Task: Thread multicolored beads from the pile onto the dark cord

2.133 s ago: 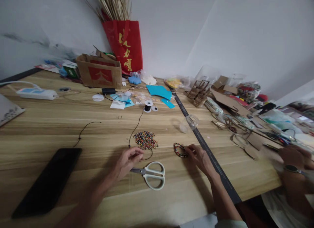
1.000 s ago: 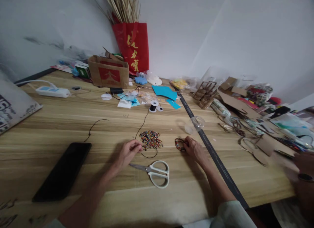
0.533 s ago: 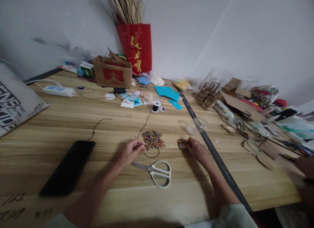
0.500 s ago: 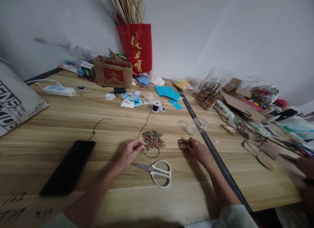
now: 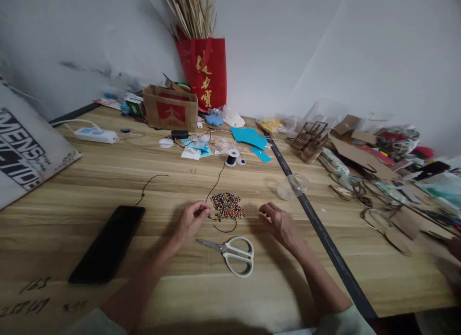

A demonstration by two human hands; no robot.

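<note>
My left hand [image 5: 191, 218] rests on the wooden table [image 5: 90, 191] with thumb and fingers pinched on a thin black cord [image 5: 215, 187]. The cord runs back to a small spool [image 5: 232, 158]. A heap of small coloured beads [image 5: 227, 206] lies just right of that hand. My right hand [image 5: 280, 223] sits right of the beads with its fingers curled downward. The beaded bracelet does not show; whether it is under or inside that hand I cannot tell. White-handled scissors [image 5: 234, 252] lie shut between my hands, nearer to me.
A black phone [image 5: 108, 243] lies to the left, beyond it a printed board [image 5: 21, 152]. A clear cup [image 5: 293, 185] lies on its side by the black seam [image 5: 324, 234]. Power strip [image 5: 95, 134], cardboard box [image 5: 171, 109] and red bag [image 5: 205, 75] stand at the back. Craft clutter fills the right.
My right hand has slid left toward the beads and now covers the spot where the bracelet lay. The left hand keeps its pinch on the cord. The view has drifted left.
</note>
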